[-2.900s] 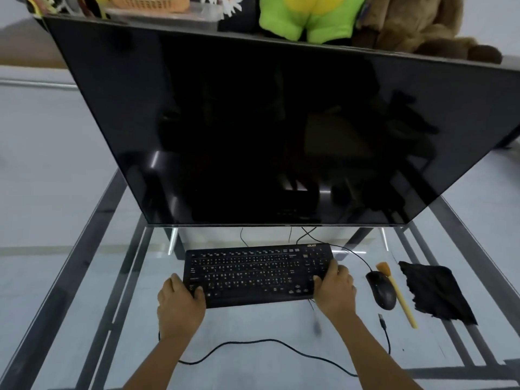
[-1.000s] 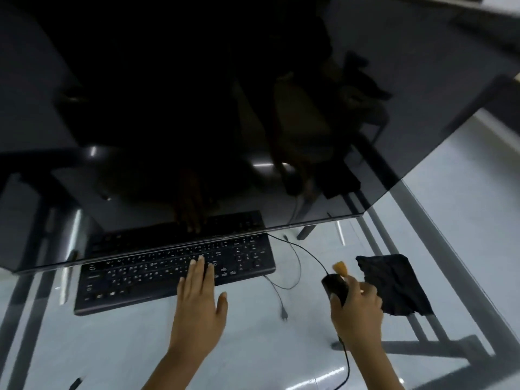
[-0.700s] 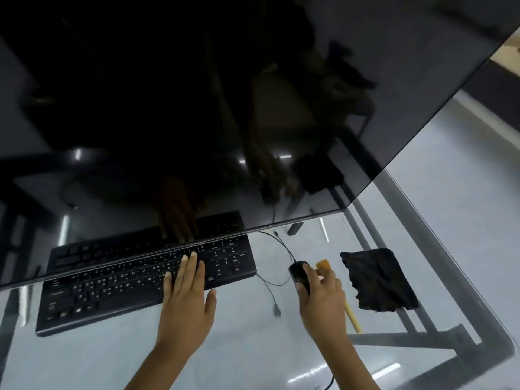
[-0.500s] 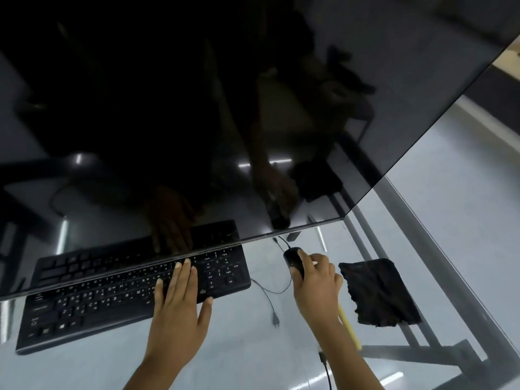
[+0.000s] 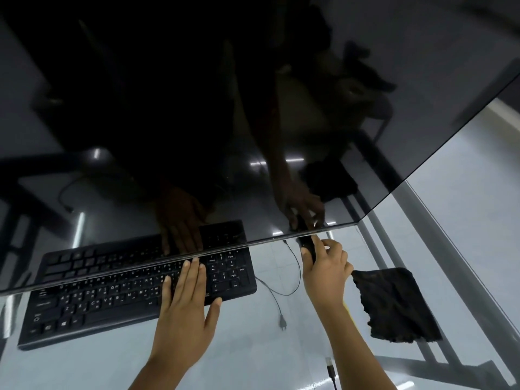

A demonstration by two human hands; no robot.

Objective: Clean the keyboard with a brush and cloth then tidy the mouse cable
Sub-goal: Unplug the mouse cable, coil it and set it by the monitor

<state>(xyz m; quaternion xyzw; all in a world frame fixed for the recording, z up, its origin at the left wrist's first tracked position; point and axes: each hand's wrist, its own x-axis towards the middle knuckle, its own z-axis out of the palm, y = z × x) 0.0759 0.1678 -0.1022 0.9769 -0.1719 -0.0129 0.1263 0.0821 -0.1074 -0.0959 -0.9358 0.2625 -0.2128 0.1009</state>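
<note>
The dark monitor (image 5: 253, 108) fills the top of the view, its lower edge overhanging the glass tabletop (image 5: 253, 347). The black keyboard (image 5: 112, 299) lies at eight o'clock under the left hand (image 5: 185, 311), whose fingers lie flat and straight on the keys. The black cloth (image 5: 394, 302) sits at four o'clock. The right hand (image 5: 326, 268) grips the mouse (image 5: 306, 246) at two o'clock, right by the monitor's edge. The brush is hidden. Risk, I judge: the mouse could knock the screen, or its trailing cable (image 5: 284, 291) could snag.
</note>
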